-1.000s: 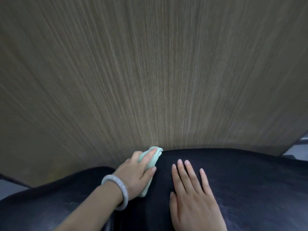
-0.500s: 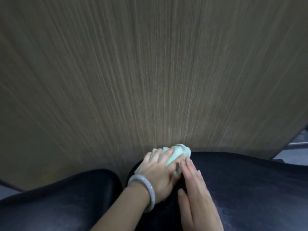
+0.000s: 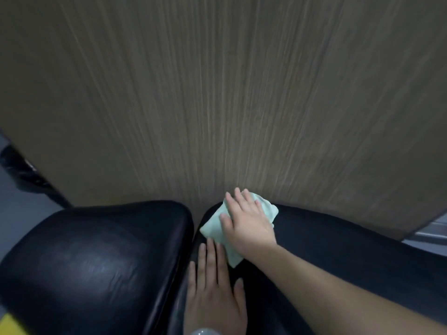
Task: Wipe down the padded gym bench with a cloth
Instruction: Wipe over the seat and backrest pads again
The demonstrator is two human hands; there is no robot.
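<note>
The gym bench has two black padded sections, a left pad (image 3: pixel 96 262) and a right pad (image 3: pixel 350 257), with a narrow gap between them. A pale green cloth (image 3: pixel 214 229) lies crumpled on the near-left corner of the right pad, close to the wall. My right hand (image 3: pixel 246 218) reaches in from the right and presses flat on the cloth, fingers straight and pointing at the wall. My left hand (image 3: pixel 212 291), a pale bracelet at its wrist, rests flat on the right pad just below the cloth, holding nothing.
A wood-grain wall panel (image 3: pixel 217 93) rises directly behind the bench. Grey floor and a dark frame part (image 3: pixel 21 170) show at the left, a yellow patch (image 3: pixel 9 325) at the bottom left, and a grey floor strip (image 3: pixel 430 233) at the right.
The cloth has passed from my left hand to my right hand. My left hand has drawn back and lies flat on the pad. The view has swung left, showing more of the left pad.
</note>
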